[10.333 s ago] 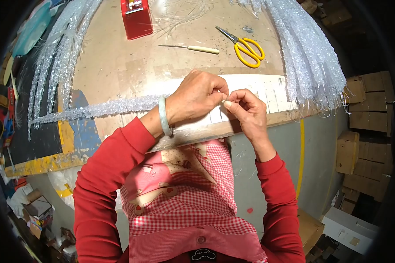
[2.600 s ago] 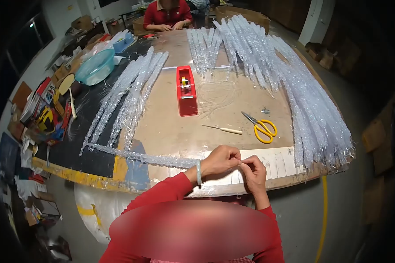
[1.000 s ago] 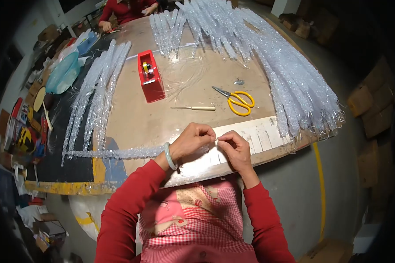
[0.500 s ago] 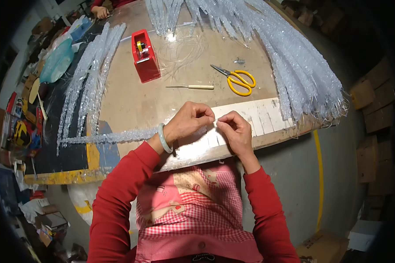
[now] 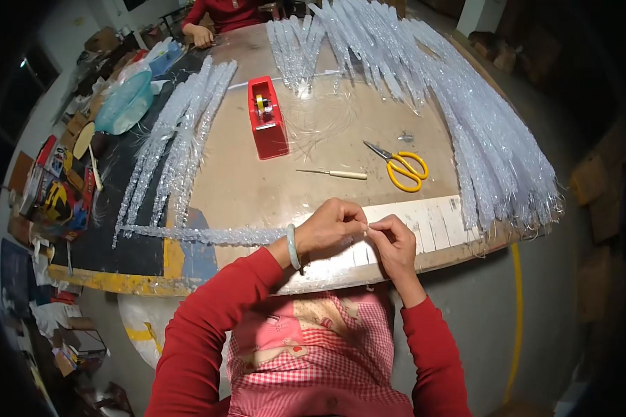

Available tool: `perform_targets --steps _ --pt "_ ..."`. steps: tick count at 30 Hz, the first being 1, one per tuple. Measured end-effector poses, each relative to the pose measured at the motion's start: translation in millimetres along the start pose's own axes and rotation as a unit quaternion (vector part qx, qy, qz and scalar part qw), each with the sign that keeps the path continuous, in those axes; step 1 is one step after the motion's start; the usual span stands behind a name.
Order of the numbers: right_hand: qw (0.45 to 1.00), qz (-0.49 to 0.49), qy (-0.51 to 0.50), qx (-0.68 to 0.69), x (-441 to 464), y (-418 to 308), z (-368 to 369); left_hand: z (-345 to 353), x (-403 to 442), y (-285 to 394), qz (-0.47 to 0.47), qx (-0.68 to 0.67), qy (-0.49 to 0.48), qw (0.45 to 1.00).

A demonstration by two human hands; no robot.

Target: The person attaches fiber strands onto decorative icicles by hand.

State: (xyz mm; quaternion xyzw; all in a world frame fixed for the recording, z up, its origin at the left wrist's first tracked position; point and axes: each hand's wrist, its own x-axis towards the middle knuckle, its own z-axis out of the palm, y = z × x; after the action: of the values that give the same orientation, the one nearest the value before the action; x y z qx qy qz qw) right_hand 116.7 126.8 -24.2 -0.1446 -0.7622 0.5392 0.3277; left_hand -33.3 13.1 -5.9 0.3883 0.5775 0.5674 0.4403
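Observation:
My left hand (image 5: 329,226), with a pale bangle at its wrist, is closed in a pinch above a white marked strip (image 5: 435,219). A clear beaded strand (image 5: 222,236) runs along the table's front edge and passes under this hand. My right hand (image 5: 395,244) pinches close beside the left fingertips. What lies between the fingertips is too small to make out. Beyond the hands lie an awl with a pale handle (image 5: 344,174) and yellow-handled scissors (image 5: 400,167). A red tape dispenser (image 5: 270,132) stands farther back.
Clear beaded strands lie in a large pile (image 5: 494,139) at the right and a smaller bunch (image 5: 188,125) at the left. Loose clear threads (image 5: 320,121) are behind the awl. A teal basin (image 5: 125,104) stands back left. Across the table is a co-worker's hand (image 5: 200,36).
The camera view has shifted, so the table sits lower and farther right. My fingertips, slightly apart half a second ago, now meet. The co-worker's hand shows more fully.

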Motion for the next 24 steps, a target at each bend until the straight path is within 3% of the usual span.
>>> perform_targets --steps 8,14,24 --pt "0.996 0.076 -0.031 0.045 -1 -5 -2 -4 4 -12 0.029 0.047 0.003 0.998" --pt "0.999 0.034 -0.027 0.016 1 -2 -1 -7 3 -8 -0.008 0.068 -0.013 0.998" --pt "0.999 0.032 -0.009 0.009 0 -3 1 -7 4 -10 0.014 0.081 -0.01 0.997"
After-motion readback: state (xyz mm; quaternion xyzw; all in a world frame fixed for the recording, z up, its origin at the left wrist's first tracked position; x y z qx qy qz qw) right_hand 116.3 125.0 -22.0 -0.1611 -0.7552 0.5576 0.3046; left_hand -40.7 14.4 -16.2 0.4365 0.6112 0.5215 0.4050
